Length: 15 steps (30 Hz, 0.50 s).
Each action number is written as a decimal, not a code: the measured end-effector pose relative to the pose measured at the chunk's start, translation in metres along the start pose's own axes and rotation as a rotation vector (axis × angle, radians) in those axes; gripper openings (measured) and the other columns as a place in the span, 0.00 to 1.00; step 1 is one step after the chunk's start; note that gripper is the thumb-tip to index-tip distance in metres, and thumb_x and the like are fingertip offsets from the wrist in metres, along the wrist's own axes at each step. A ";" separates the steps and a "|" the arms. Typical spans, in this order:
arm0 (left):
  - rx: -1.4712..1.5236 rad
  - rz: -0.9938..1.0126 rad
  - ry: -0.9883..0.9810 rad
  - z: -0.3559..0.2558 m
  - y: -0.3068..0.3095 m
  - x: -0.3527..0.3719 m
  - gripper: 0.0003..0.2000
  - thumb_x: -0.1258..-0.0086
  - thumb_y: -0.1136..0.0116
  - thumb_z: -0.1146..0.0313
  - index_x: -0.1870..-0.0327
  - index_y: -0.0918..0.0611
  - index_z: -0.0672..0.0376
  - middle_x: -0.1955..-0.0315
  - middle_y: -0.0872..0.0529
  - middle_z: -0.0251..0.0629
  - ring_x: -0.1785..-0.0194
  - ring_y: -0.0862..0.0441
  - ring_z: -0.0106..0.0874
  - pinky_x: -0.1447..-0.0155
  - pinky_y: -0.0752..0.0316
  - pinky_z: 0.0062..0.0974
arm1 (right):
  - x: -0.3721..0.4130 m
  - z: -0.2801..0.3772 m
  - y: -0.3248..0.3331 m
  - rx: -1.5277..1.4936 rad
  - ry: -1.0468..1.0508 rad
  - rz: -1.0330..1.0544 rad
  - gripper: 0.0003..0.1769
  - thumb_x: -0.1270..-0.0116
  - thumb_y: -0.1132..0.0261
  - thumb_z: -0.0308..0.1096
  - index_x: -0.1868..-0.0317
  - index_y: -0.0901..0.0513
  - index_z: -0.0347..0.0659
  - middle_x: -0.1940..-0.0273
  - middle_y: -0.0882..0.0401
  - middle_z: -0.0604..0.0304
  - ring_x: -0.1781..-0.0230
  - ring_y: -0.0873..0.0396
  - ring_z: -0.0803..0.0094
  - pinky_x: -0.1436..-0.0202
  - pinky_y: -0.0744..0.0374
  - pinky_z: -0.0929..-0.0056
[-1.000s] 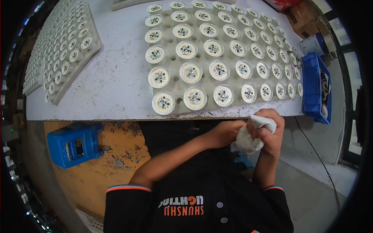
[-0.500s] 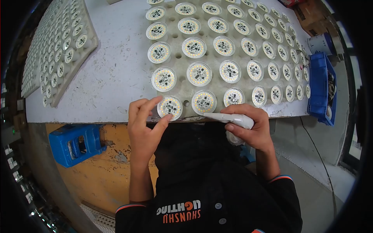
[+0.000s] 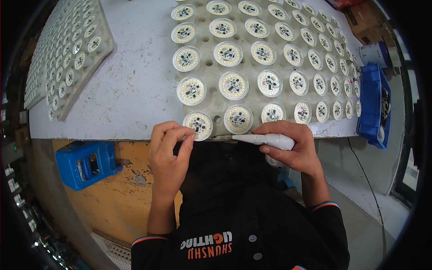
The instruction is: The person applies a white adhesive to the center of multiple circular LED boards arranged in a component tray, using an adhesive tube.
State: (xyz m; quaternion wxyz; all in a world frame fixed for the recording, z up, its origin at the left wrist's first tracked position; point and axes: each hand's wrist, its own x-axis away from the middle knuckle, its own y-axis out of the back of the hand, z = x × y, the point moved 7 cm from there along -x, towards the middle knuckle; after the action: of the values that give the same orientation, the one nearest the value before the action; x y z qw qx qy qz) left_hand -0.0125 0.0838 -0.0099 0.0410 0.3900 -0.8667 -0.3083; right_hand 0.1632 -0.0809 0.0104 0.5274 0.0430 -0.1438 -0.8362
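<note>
The left hand (image 3: 170, 155) reaches a corner lamp (image 3: 198, 126) while the right hand (image 3: 294, 148) grips a white tapered bag (image 3: 280, 141).

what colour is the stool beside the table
The stool is blue, seen best in the head view.

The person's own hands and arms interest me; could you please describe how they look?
The left hand and right hand have bare fingers, without gloves; no watch shows on either wrist. Short black sleeves end in orange and light-blue bands.
</note>
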 end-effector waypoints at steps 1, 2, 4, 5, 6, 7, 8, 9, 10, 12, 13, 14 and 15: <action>-0.001 -0.010 0.022 -0.001 0.001 0.004 0.09 0.43 0.30 0.81 0.63 0.15 0.61 0.63 0.20 0.37 0.63 0.21 0.31 0.59 0.24 0.28 | 0.000 0.002 0.001 0.023 0.012 -0.004 0.19 0.47 0.24 0.23 0.53 0.13 0.36 0.59 0.12 0.57 0.60 0.15 0.73 0.55 0.20 0.75; -0.002 -0.033 -0.007 -0.004 0.002 0.008 0.08 0.44 0.30 0.81 0.64 0.15 0.61 0.64 0.20 0.36 0.64 0.21 0.31 0.60 0.24 0.27 | 0.001 0.004 0.001 0.046 0.025 -0.009 0.19 0.47 0.24 0.23 0.53 0.13 0.36 0.59 0.12 0.57 0.60 0.15 0.72 0.55 0.20 0.75; -0.003 -0.077 -0.069 -0.008 0.002 0.016 0.08 0.44 0.30 0.82 0.65 0.15 0.61 0.65 0.19 0.36 0.66 0.21 0.31 0.61 0.24 0.27 | 0.003 0.006 0.002 0.065 0.025 -0.018 0.20 0.48 0.24 0.23 0.52 0.13 0.37 0.59 0.12 0.57 0.60 0.15 0.72 0.54 0.20 0.74; 0.011 -0.084 -0.049 -0.007 0.000 0.019 0.08 0.44 0.30 0.81 0.65 0.15 0.61 0.66 0.19 0.36 0.66 0.21 0.31 0.61 0.24 0.27 | 0.004 0.007 0.002 0.063 0.013 -0.022 0.20 0.48 0.24 0.23 0.52 0.13 0.37 0.59 0.12 0.57 0.59 0.15 0.72 0.54 0.20 0.74; 0.025 -0.091 -0.031 -0.007 -0.001 0.021 0.08 0.45 0.29 0.81 0.66 0.15 0.61 0.66 0.19 0.36 0.65 0.21 0.32 0.61 0.24 0.28 | 0.005 0.007 0.002 0.062 0.003 -0.026 0.20 0.48 0.24 0.23 0.52 0.13 0.37 0.59 0.12 0.56 0.59 0.15 0.72 0.54 0.20 0.74; 0.041 -0.098 -0.015 -0.006 -0.003 0.023 0.08 0.45 0.29 0.81 0.66 0.15 0.61 0.66 0.19 0.36 0.65 0.21 0.32 0.60 0.25 0.28 | 0.004 0.008 0.002 0.062 0.012 -0.033 0.20 0.47 0.24 0.23 0.51 0.13 0.37 0.58 0.12 0.56 0.59 0.15 0.71 0.53 0.20 0.73; 0.037 -0.094 -0.022 -0.004 -0.008 0.026 0.08 0.45 0.28 0.80 0.66 0.15 0.60 0.66 0.20 0.36 0.64 0.21 0.32 0.60 0.25 0.28 | 0.004 0.009 0.002 0.063 0.021 -0.041 0.20 0.47 0.25 0.23 0.51 0.13 0.37 0.58 0.12 0.56 0.58 0.15 0.71 0.53 0.20 0.73; 0.034 -0.091 -0.029 0.000 -0.015 0.029 0.08 0.45 0.28 0.80 0.66 0.15 0.60 0.66 0.20 0.36 0.63 0.21 0.33 0.59 0.25 0.29 | 0.003 0.009 0.002 0.065 0.031 -0.048 0.20 0.47 0.25 0.22 0.51 0.13 0.37 0.58 0.12 0.56 0.58 0.15 0.71 0.53 0.20 0.73; 0.032 -0.088 -0.037 0.002 -0.019 0.032 0.08 0.45 0.28 0.79 0.67 0.15 0.60 0.66 0.20 0.36 0.62 0.21 0.33 0.59 0.25 0.29 | 0.003 0.011 0.002 0.079 0.045 -0.041 0.20 0.46 0.25 0.24 0.50 0.14 0.38 0.57 0.13 0.55 0.57 0.15 0.70 0.53 0.20 0.72; 0.038 -0.100 -0.037 0.003 -0.020 0.036 0.12 0.47 0.25 0.77 0.63 0.16 0.60 0.63 0.22 0.37 0.60 0.23 0.33 0.56 0.26 0.30 | 0.002 0.013 0.002 0.109 0.073 -0.029 0.19 0.43 0.24 0.26 0.49 0.14 0.39 0.55 0.13 0.55 0.57 0.15 0.67 0.53 0.19 0.70; 0.041 -0.102 -0.034 0.003 -0.020 0.037 0.14 0.48 0.24 0.76 0.61 0.16 0.60 0.61 0.22 0.37 0.58 0.24 0.33 0.55 0.26 0.30 | 0.001 0.015 0.002 0.114 0.079 -0.031 0.20 0.43 0.24 0.27 0.49 0.14 0.39 0.55 0.13 0.55 0.57 0.14 0.67 0.54 0.19 0.70; 0.025 -0.143 -0.035 0.002 -0.018 0.036 0.16 0.48 0.24 0.75 0.58 0.17 0.60 0.59 0.23 0.38 0.58 0.25 0.32 0.55 0.27 0.30 | 0.001 0.017 0.002 0.120 0.085 -0.031 0.20 0.44 0.24 0.27 0.49 0.15 0.39 0.56 0.13 0.54 0.58 0.14 0.66 0.54 0.19 0.69; 0.010 -0.183 -0.036 0.000 -0.016 0.034 0.19 0.49 0.23 0.74 0.56 0.17 0.60 0.57 0.25 0.38 0.57 0.26 0.32 0.54 0.27 0.30 | 0.000 0.019 0.001 0.126 0.089 -0.032 0.21 0.44 0.24 0.27 0.48 0.15 0.40 0.56 0.13 0.54 0.58 0.14 0.65 0.55 0.19 0.69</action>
State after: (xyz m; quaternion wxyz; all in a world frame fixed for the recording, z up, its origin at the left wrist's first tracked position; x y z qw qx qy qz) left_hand -0.0259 0.0520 -0.0246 -0.0046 0.4622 -0.8295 -0.3134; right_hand 0.1598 -0.0780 0.0286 0.5160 0.1156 -0.1715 -0.8312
